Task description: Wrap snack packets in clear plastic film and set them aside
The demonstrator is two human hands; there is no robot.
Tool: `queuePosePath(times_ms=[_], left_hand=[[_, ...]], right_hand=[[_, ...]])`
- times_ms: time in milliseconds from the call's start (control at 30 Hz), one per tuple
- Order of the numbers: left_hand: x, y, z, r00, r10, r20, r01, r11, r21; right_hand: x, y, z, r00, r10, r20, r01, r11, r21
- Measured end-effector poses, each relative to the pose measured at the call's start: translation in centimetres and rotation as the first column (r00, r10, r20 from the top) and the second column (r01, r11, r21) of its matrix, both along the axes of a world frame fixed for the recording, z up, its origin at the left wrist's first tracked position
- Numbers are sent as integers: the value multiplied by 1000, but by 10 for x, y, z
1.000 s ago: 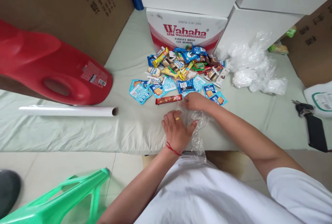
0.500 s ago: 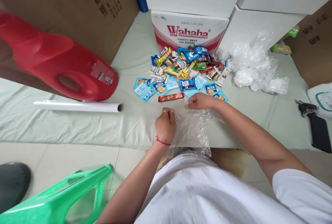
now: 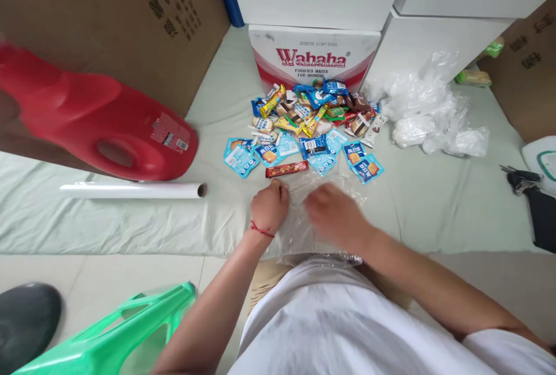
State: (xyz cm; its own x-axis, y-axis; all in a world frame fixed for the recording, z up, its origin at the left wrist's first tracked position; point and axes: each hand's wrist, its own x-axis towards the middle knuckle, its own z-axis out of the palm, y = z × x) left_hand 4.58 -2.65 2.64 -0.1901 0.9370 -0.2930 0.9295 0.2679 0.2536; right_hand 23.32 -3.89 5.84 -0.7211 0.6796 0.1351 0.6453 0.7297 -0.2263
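Observation:
A clear plastic bag (image 3: 299, 230) lies crumpled at the table's front edge, just before my body. My left hand (image 3: 270, 207), with a red string at the wrist, is closed on the bag's left edge. Over the bag's right part is my right hand (image 3: 332, 213), smeared by motion, so its fingers cannot be made out. Just beyond my left hand lies a red snack bar (image 3: 286, 169). Behind it are light blue biscuit packets (image 3: 241, 160), a dark blue packet (image 3: 313, 146) and a heap of small wrapped snacks (image 3: 299, 111).
A Wahaba-style white and red carton marked Wahaha (image 3: 313, 59) stands behind the snacks. Clear plastic bags (image 3: 430, 114) are piled at right. At left lie a red jug (image 3: 143, 137) and a white roll (image 3: 134, 190). A green stool (image 3: 108, 334) stands on the floor.
My right hand has moved from the bag's far edge back toward my body, over the bag. My left hand has shifted slightly left and stays closed on it.

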Motion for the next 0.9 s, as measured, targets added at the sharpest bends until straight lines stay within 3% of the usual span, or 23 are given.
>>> queuePosePath(times_ms=[100, 200, 267, 367, 433, 500, 533, 600, 667, 733, 767, 800, 833, 867, 900], left_hand=[[-13, 7, -1, 995, -46, 89, 46, 999, 7], [-25, 9, -2, 984, -18, 176, 13, 999, 35], [-26, -1, 1, 985, 53, 166, -82, 982, 172], [-11, -30, 10, 985, 81, 153, -149, 846, 512], [7, -48, 14, 972, -111, 209, -42, 789, 613], [22, -54, 12, 899, -367, 239, 147, 766, 625], [27, -51, 7, 871, -437, 227, 220, 758, 615], [28, -37, -7, 883, -442, 156, 288, 775, 562], [22, -20, -24, 933, -356, 56, 285, 825, 489], [13, -10, -38, 945, -327, -24, 304, 846, 438], [10, -8, -43, 942, -332, -51, 321, 846, 425], [8, -9, -46, 937, -342, -70, 338, 842, 421], [6, -11, -48, 933, -351, -80, 351, 836, 421], [6, -13, -48, 931, -356, -85, 357, 833, 423], [6, -15, -48, 930, -357, -85, 358, 832, 424]], right_hand=[[-18, -44, -26, 985, 169, -15, -170, 980, -103], [-28, -60, -45, 969, 244, -30, -246, 964, -104], [-29, -60, -51, 960, 277, -36, -279, 955, -103], [-30, -56, -57, 952, 301, -55, -305, 945, -119], [-33, -54, -62, 957, 285, -48, -289, 948, -134], [-37, -55, -65, 969, 247, -5, -244, 956, -160], [-39, -56, -65, 970, 242, 11, -236, 956, -176], [-37, -58, -61, 957, 289, -23, -288, 939, -186], [-26, -61, -51, 925, 348, -152, -370, 917, -151], [-3, -64, -40, 927, 212, -308, -266, 953, -143], [12, -65, -35, 927, 25, -374, -98, 979, -176], [27, -65, -32, 881, -218, -419, 126, 964, -235], [42, -64, -30, 774, -465, -431, 357, 881, -309], [55, -62, -31, 635, -654, -411, 533, 757, -379], [66, -58, -32, 521, -770, -368, 634, 638, -438]])
